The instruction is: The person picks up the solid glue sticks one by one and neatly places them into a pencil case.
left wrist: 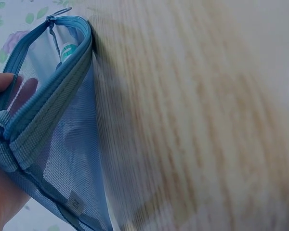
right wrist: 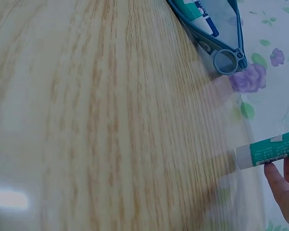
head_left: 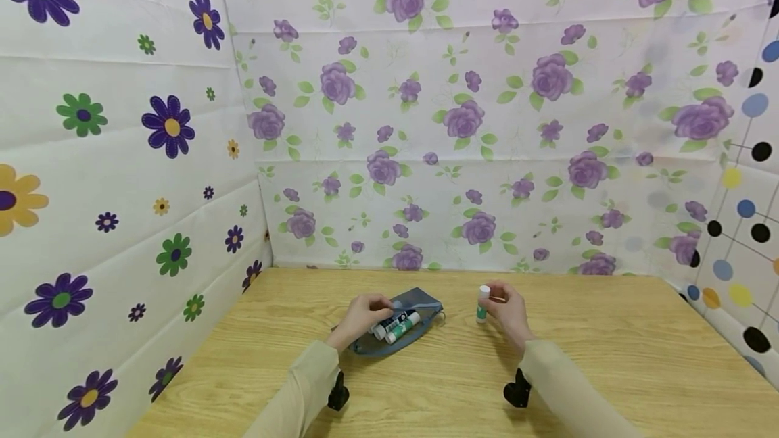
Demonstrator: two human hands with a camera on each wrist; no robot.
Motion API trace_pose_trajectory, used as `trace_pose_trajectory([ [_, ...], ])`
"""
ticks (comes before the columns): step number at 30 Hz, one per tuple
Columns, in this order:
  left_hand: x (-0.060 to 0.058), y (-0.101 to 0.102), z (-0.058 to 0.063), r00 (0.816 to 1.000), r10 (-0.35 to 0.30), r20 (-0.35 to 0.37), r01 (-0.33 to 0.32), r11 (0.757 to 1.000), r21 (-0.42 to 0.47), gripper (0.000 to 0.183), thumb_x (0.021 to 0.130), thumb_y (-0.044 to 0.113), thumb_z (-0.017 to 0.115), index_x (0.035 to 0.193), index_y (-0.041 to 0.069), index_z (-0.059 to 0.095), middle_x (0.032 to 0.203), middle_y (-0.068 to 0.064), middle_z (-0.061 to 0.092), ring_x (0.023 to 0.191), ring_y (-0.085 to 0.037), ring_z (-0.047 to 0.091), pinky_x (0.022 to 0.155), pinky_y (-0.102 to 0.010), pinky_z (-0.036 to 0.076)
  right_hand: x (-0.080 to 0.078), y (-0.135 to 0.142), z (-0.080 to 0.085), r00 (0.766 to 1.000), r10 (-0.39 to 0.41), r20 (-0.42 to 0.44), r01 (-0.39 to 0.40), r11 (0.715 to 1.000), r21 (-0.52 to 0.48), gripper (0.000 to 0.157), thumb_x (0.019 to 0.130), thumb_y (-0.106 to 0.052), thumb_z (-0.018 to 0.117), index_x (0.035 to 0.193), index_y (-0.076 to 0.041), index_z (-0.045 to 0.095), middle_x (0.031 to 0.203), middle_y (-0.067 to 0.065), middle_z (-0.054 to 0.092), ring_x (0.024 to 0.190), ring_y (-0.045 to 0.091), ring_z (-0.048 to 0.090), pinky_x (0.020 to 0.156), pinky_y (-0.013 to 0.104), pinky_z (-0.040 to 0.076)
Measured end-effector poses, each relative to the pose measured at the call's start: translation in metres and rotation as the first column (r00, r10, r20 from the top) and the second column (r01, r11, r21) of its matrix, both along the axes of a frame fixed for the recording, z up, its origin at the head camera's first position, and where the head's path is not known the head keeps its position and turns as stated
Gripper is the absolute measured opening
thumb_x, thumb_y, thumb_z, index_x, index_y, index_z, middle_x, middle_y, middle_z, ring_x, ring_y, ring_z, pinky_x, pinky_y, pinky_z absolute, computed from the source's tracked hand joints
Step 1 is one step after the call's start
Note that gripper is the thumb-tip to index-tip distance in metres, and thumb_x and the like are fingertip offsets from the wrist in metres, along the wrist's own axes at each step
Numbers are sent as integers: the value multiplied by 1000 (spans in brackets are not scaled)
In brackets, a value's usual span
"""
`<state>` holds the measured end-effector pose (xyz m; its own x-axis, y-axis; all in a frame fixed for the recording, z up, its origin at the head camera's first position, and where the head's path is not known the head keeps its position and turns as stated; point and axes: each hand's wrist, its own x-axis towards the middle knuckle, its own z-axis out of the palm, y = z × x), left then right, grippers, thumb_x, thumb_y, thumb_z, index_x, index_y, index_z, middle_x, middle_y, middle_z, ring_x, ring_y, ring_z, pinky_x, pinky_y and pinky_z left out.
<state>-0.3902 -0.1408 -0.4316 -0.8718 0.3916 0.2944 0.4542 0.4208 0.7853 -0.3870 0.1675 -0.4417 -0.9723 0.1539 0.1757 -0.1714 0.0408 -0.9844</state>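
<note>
My left hand (head_left: 363, 316) pinches the far rim of a blue mesh zip pouch (head_left: 418, 297) lying unzipped on the table. In the left wrist view, the thumb is at the zipper edge of the pouch (left wrist: 74, 120) and fingers show through the mesh behind it. Several sticks lie inside, among them a green and white glue stick (head_left: 403, 328) and a dark-labelled one. To the right of the pouch, my right hand (head_left: 511, 313) holds another green glue stick (head_left: 482, 311) upright, white cap on top. Its white end and printed label show on the glue stick (right wrist: 274, 148) in the right wrist view.
Under everything is a light wood-grain table (head_left: 426, 384). A flower-print sheet (head_left: 462, 154) hangs along its back edge, with patterned sheets at left and right. The pouch's ring pull (right wrist: 226, 61) sticks out at its right end. Each wrist carries a small black camera mount.
</note>
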Motion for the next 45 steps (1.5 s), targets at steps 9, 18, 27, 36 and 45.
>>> trace_pose_trajectory([
  [9,2,0,-1,1000,3,-2,-3,1000,3,16,88,11,60,98,-1,66,88,0,61,76,-17,56,65,-32,45,1,-1,1,1000,27,7,-27,999,-44,36,83,7,60,117,6,47,109,19,49,96,25,51,82,38,44],
  [18,18,3,17,1000,-22,-8,23,999,36,12,87,2,58,95,-4,65,90,-12,61,76,-22,57,64,-34,46,10,-7,6,997,47,54,-40,990,-134,35,86,4,58,117,6,44,105,17,46,89,22,54,83,44,42],
  [27,0,0,-3,1000,1,-7,-1,1000,3,16,88,10,60,98,-1,66,89,-1,61,77,-16,57,67,-33,46,14,-12,5,994,48,101,-22,968,-251,39,86,3,58,119,9,37,104,18,41,84,21,53,82,46,42],
  [36,-3,0,-3,1000,-3,-20,3,1000,-8,16,88,10,60,98,-2,66,89,0,61,76,-14,56,65,-31,46,15,-17,2,994,54,91,-26,960,-280,33,86,3,58,113,7,40,101,18,42,83,20,55,77,44,45],
  [45,20,5,20,999,-32,-6,32,999,38,11,86,0,58,95,-4,65,90,-13,61,78,-26,57,66,-36,46,18,-25,5,991,81,106,-44,949,-314,37,88,3,55,118,10,34,106,20,39,90,27,54,81,44,44],
])
